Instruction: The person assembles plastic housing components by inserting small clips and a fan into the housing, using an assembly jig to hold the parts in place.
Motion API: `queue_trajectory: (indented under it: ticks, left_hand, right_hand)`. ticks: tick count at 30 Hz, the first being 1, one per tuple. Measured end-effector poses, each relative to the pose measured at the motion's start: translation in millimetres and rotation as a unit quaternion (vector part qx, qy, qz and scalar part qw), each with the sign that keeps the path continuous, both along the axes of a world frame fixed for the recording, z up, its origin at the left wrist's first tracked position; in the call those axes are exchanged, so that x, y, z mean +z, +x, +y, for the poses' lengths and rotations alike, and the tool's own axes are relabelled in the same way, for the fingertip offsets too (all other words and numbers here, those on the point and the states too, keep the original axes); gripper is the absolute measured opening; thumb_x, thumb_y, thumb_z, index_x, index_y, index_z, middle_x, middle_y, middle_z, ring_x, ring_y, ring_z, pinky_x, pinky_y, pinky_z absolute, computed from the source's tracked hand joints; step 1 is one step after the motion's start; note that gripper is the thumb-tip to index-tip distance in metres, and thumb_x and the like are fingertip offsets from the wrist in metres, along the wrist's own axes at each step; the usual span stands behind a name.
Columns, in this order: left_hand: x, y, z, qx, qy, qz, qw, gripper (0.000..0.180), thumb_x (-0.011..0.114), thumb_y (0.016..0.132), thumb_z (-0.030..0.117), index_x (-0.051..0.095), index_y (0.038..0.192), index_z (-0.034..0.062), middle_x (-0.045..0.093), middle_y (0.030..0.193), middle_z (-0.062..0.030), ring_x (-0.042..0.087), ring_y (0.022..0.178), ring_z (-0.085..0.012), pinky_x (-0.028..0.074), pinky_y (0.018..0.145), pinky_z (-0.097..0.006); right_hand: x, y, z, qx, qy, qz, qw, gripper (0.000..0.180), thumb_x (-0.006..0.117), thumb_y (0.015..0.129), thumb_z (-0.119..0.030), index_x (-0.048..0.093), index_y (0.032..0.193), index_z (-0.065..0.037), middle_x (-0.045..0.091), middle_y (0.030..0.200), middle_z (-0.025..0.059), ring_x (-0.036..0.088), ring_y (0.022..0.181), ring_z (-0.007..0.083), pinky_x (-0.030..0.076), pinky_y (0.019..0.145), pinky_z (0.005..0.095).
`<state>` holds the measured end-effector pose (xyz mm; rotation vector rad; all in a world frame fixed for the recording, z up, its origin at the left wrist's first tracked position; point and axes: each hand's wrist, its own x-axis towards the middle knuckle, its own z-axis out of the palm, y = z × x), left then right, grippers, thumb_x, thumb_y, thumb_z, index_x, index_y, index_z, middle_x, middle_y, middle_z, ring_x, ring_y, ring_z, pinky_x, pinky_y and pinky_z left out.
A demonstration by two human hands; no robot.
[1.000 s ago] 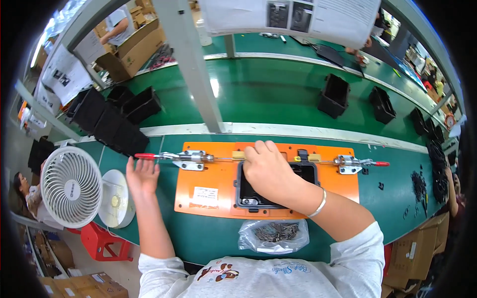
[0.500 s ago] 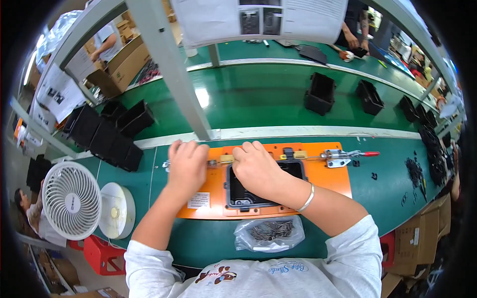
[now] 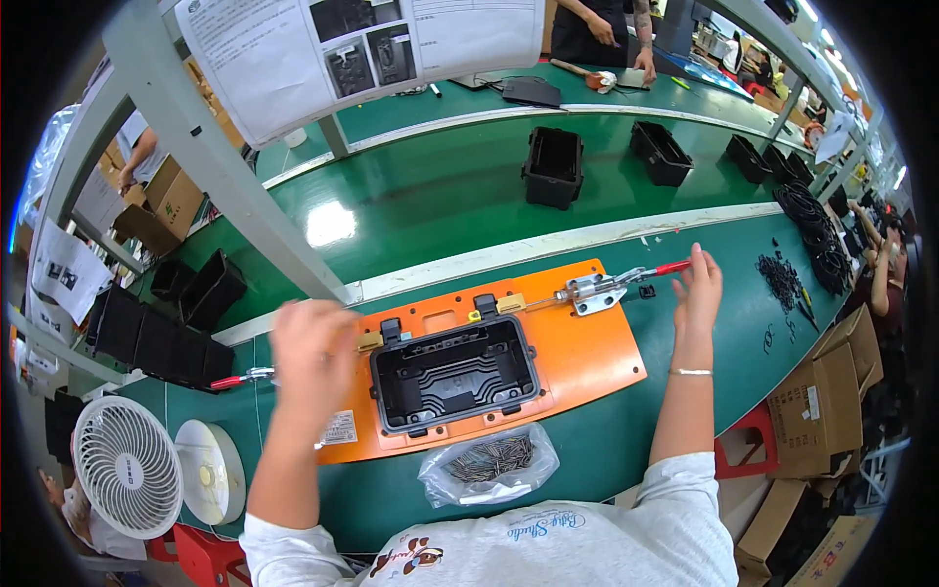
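Note:
A black plastic housing [image 3: 452, 372] lies open side up in an orange fixture plate [image 3: 587, 352] on the green bench. My right hand [image 3: 699, 289] is stretched out to the right, fingers spread, its fingertips against the red handle of the right toggle clamp [image 3: 626, 279]. My left hand [image 3: 311, 347] is blurred with motion above the plate's left end, close to the left toggle clamp [image 3: 245, 378], whose red handle points left. I see nothing in it. A clear bag of small metal screws [image 3: 489, 460] lies in front of the plate.
Two white fans [image 3: 127, 468] stand at the near left. Black housings [image 3: 553, 166] sit on the green conveyor belt behind, more in a row at far left [image 3: 156, 333]. Black cable coils [image 3: 812, 225] and cardboard boxes [image 3: 831, 411] lie right. Another person stands across the line.
Both hands have left the housing. My right hand swung out to the right clamp's red handle, and my left hand is moving over the plate's left end.

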<state>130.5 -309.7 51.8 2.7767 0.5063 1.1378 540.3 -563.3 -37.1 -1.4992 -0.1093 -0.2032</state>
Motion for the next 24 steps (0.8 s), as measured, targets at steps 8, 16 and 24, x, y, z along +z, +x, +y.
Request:
queue_trajectory:
  ticks: [8,16,24]
  left_hand:
    - [-13,109,-47,-0.108,0.023,0.172,0.979,0.008,0.07,0.077,0.007,0.068,0.084,0.0053,0.061,0.089,-0.0043,0.058,0.09,-0.0242,0.035,0.102,-0.048]
    - [-19,114,-43,-0.159,-0.005,0.171,0.972,0.003,0.068,0.073,0.002,0.068,0.076,0.0017,0.059,0.08,-0.0088,0.058,0.087,-0.027,0.039,0.099,-0.047]
    - [-16,103,-48,-0.133,-0.057,0.161,0.976,0.009,0.069,0.075,0.002,0.07,0.084,0.0044,0.063,0.09,-0.007,0.06,0.093,-0.0255,0.033,0.105,-0.054]
  right_hand:
    - [3,24,32,0.195,0.423,0.267,0.843,0.049,0.048,0.098,-0.047,0.054,0.114,-0.001,0.061,0.109,0.0138,0.06,0.096,0.0252,0.05,0.082,0.0388]
    - [76,-87,88,0.276,-0.019,-0.224,0.935,0.021,0.065,0.092,-0.022,0.067,0.083,-0.003,0.068,0.079,0.0056,0.062,0.066,0.0134,0.047,0.059,0.0265]
    - [59,-129,86,0.299,-0.344,-0.468,0.757,0.032,0.07,0.08,-0.017,0.062,0.11,-0.009,0.063,0.107,0.0086,0.058,0.106,0.028,0.043,0.087,0.0433]
